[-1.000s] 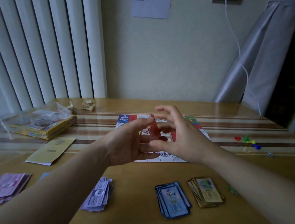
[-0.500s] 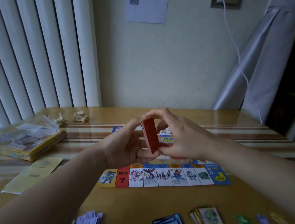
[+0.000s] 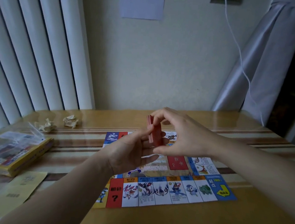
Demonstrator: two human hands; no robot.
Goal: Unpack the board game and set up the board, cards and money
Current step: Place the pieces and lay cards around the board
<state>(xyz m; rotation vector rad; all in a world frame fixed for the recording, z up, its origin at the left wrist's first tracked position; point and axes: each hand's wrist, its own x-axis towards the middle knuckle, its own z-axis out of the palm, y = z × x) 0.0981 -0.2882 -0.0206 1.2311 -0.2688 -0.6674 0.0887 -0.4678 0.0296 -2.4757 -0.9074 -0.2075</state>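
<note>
left hand (image 3: 127, 153) grips slim red card stack (image 3: 157, 137) — edge-on | right hand (image 3: 185, 138) pinches its ends

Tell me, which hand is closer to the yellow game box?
Left. The left hand grips the red card stack on the side toward the yellow game box; the right hand pinches that stack from the far side.

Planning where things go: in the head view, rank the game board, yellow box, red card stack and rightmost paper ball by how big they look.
Largest: game board.
Next: yellow box.
Then unsure: the red card stack looks bigger than the paper ball, but it is nearer the camera.
</note>
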